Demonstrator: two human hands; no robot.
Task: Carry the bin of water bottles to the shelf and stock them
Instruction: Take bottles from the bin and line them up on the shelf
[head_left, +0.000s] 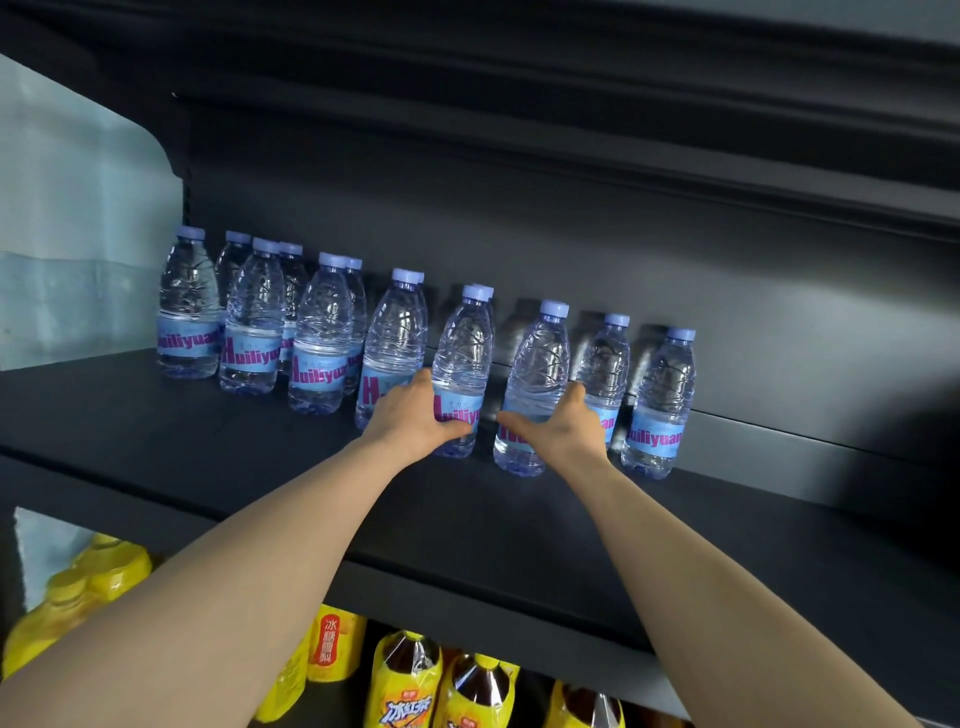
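A: Where do the water bottles stand?

B: Upright on the dark shelf (156, 431), in a row that runs from its left end toward the middle, close to the back panel. At the left end they stand two deep; further along they stand singly, with small gaps between them.

A: And the hands?

B: Both reach onto the shelf from the front. The left hand (415, 421) grips the lower part of one bottle (464, 358), thumb curled across the front of its blue label, the fingers hidden behind it. This bottle stands on the shelf about midway along the row, just beside a taller-looking neighbour (396, 332) on its left.

A: The other one?

B: The right hand (563, 428) holds the next bottle (537, 374), thumb lying across the label at the front, fingers wrapped round the far side. That bottle also rests on the shelf board, a little nearer the front edge than the one in the left hand.

A: Anything past it?

B: Two more bottles, the last (661, 400) at the right end of the row, its label reading "uiliyuan".

A: Below the shelf?

B: Yellow-wrapped drink bottles (408, 680) on the tier underneath, partly covered by the forearms. The bin is out of view.
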